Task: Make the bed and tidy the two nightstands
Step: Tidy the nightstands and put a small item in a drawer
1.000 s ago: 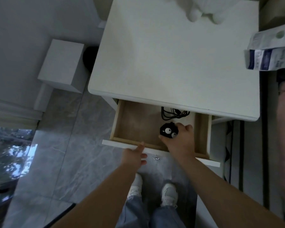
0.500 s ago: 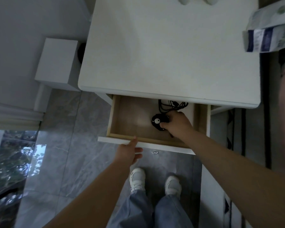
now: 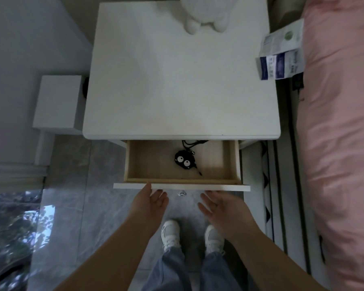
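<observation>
Nightstand (image 3: 177, 80), white and square-topped, stands beside the pink-covered bed (image 3: 340, 122), seen from straight above. Its drawer (image 3: 156, 164) is pulled out toward the person, showing a pale wooden floor. On that floor, toward the back and a little right of centre, lies a small round black case with two cartoon eyes (image 3: 182, 162); a thin black cord (image 3: 192, 143) coils just behind it, running under the tabletop. A short dark strap trails from the case toward the drawer's front.

Both hands hover in front of the white drawer front (image 3: 219, 187). The left hand (image 3: 150, 201) is spread, palm turned inward, holding nothing; its fingertips reach the lower edge of the front panel and may be touching it, though the dim light makes contact hard to confirm. The right hand (image 3: 221, 206) is likewise spread and empty, just below the panel.

At the tabletop's far edge sits a white ceramic figure (image 3: 206, 15), cut off by the frame. A blue-and-white packet (image 3: 280, 53) rests at the right edge, overhanging toward the bed. A small white box (image 3: 57, 103) sits left of the nightstand.
</observation>
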